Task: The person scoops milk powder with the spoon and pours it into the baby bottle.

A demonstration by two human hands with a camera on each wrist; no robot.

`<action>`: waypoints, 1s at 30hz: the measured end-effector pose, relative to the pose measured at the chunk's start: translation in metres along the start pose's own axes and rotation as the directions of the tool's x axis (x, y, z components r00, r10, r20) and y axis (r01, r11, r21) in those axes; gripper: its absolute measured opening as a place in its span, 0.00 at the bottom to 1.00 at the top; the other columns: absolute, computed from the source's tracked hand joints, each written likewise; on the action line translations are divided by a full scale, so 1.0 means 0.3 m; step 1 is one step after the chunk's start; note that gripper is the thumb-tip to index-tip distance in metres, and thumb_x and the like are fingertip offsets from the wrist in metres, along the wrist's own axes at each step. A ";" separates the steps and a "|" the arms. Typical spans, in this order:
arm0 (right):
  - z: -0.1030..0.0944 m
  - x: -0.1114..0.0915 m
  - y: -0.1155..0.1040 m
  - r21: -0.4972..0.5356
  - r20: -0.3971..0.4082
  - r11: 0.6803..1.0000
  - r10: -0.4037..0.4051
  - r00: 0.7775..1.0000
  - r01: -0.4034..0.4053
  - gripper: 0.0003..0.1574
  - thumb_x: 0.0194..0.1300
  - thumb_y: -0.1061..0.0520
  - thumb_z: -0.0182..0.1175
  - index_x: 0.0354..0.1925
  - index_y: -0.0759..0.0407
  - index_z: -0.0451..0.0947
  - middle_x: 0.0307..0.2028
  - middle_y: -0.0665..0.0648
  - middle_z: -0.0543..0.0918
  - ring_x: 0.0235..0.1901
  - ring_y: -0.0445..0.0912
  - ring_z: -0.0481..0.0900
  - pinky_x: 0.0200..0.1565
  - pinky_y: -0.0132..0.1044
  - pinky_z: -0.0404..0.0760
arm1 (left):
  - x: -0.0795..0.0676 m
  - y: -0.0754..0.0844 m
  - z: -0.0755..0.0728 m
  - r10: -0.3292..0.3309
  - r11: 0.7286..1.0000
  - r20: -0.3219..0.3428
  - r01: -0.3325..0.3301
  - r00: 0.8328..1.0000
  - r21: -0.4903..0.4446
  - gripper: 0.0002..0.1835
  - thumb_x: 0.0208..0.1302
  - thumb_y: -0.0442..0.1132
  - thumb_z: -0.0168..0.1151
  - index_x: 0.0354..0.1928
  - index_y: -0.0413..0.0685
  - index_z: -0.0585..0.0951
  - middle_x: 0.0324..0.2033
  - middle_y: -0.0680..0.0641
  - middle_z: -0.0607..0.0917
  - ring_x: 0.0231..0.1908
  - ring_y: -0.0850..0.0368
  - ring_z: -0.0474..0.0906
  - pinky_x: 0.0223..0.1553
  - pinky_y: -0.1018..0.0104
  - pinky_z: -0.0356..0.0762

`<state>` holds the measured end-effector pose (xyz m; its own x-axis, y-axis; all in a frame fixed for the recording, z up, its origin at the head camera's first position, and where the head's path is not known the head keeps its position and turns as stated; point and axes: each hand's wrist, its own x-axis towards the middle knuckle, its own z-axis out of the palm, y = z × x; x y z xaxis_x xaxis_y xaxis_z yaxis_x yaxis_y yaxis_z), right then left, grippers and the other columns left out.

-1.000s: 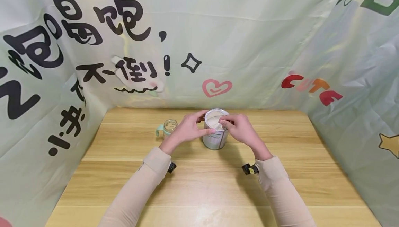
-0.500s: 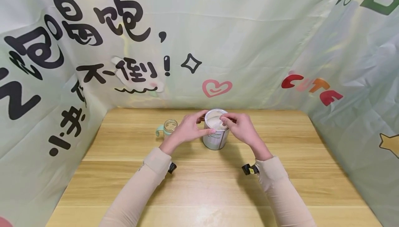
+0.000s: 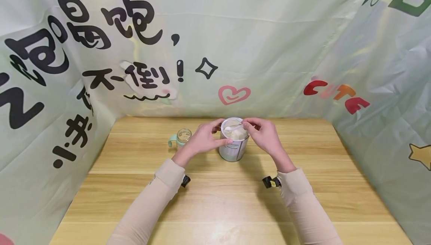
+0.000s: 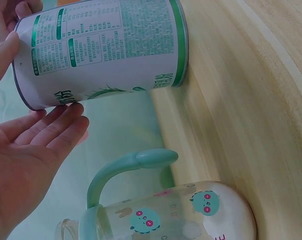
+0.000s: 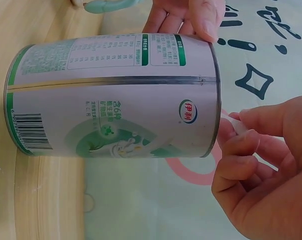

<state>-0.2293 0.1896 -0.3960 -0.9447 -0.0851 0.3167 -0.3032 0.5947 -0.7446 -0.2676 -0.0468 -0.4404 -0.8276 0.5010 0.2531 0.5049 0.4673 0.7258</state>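
Observation:
An open milk powder can (image 3: 231, 152) stands upright on the table, with pale powder (image 3: 236, 135) inside. My left hand (image 3: 203, 138) grips it near the rim, thumb in front and fingers on its far left side. At the opening's right edge, my right hand (image 3: 265, 135) pinches the handle of a white scoop (image 3: 235, 126), which lies across the mouth of the can above the powder. In the right wrist view, only a bit of the scoop's handle (image 5: 235, 123) shows between thumb and fingers; the can wall hides the rest.
A clear baby bottle (image 3: 184, 135) without a lid, with a mint green handle, stands left of the can, partly behind my left wrist. The wooden table (image 3: 215, 200) meets a printed cloth backdrop (image 3: 276, 69) behind and at both sides.
My right hand has risen slightly and shifted right to the rim. The scoop has come up out of the powder into sight. My left hand has kept its grip on the can.

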 end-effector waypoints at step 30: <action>-0.021 0.003 0.023 0.372 -0.004 0.900 0.245 0.969 -0.226 0.27 0.75 0.48 0.67 0.55 0.70 0.84 0.33 0.62 0.89 0.17 0.37 0.74 0.20 0.28 0.73 | -0.004 0.014 -0.005 -0.018 1.000 0.011 0.017 1.000 0.022 0.43 0.60 0.56 0.79 0.74 0.51 0.74 0.59 0.45 0.87 0.58 0.51 0.85 0.62 0.56 0.85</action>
<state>-0.2315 0.1987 -0.3970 -0.9897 0.0666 0.1270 -0.1059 0.2574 -0.9605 -0.2649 -0.0466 -0.4366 -0.8335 0.5010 0.2328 0.4955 0.4916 0.7161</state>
